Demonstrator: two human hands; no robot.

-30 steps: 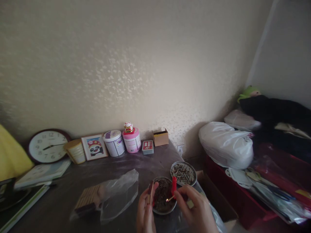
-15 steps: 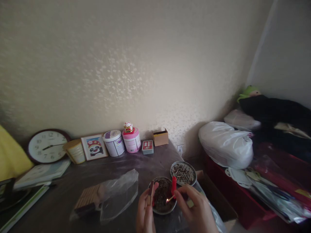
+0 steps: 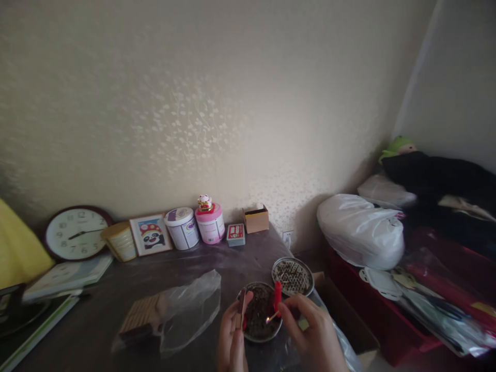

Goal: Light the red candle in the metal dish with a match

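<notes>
Between the fingertips of my right hand (image 3: pixel 312 330) is a match (image 3: pixel 272 316), its lit head pointing left and down over a round tin (image 3: pixel 260 341) with dark, burnt-looking contents. My left hand (image 3: pixel 232 336) grips a small matchbox (image 3: pixel 240 310) on edge at the tin's left side. A red candle (image 3: pixel 278 297) stands upright just beyond my right fingertips. Something red, partly hidden, shows beside my left fingers. Farther back and to the right lies a second round tin (image 3: pixel 293 276) with a speckled surface and small sticks on it.
A plastic bag with stacked small boxes (image 3: pixel 141 315) lies left of my hands. Along the wall stand a clock (image 3: pixel 77 233), a panda picture (image 3: pixel 151 235), two canisters (image 3: pixel 182 228), a card box (image 3: pixel 236 235) and a cardboard box (image 3: pixel 256 219). A white bag (image 3: pixel 360 230) is at right.
Almost nothing differs. Both hands keep their places, and the match's small flame still glows over the tin.
</notes>
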